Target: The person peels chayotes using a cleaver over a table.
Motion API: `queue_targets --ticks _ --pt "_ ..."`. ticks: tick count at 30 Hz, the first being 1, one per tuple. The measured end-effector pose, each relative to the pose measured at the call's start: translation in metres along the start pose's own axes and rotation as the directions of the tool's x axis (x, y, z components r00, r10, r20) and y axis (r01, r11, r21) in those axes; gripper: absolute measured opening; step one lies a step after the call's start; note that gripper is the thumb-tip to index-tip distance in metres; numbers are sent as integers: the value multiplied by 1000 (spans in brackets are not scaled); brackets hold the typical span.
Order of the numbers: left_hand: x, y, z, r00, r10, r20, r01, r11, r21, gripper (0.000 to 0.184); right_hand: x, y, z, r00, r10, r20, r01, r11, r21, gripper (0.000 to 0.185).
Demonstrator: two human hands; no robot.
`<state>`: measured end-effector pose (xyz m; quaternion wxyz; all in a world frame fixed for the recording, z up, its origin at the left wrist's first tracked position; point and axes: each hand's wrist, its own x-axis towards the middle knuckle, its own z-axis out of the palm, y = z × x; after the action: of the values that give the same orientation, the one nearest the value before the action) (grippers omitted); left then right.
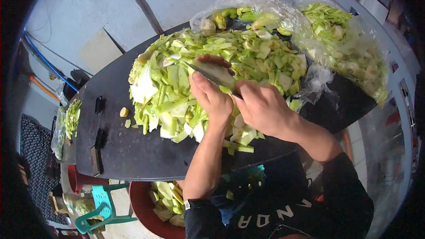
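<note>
The right hand (266,108) grips a knife (238,97), its blade (211,77) slanting leftward across the pale vegetable (223,71) cupped in the left hand (213,99).

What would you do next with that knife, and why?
I'd probably ease the knife through the green piece slowly, keeping the thumb off its edge. The right hand grips the handle, the blade lies across the piece, and the left hand holds that up with its thumb close to the blade.

White letters (263,220) on the dark shirt (341,194) read "NDA", with the rest unclear
</note>
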<state>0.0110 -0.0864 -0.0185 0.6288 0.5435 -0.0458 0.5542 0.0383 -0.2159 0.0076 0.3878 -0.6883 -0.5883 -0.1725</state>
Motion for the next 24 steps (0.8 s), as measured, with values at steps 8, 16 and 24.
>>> queue_targets --ticks 8,16,24 --pt "9 2 -7 996 37 83 -51 984 171 43 11 10 -12 995 95 25 -98 977 191 13" --pt "7 0 -6 997 -49 66 35 979 201 43 14 9 -17 982 173 70 -183 967 176 16" --pt "18 -4 -20 749 -650 -133 460 654 -601 56 9 -2 -9 999 31 -30 -31 999 17 16"
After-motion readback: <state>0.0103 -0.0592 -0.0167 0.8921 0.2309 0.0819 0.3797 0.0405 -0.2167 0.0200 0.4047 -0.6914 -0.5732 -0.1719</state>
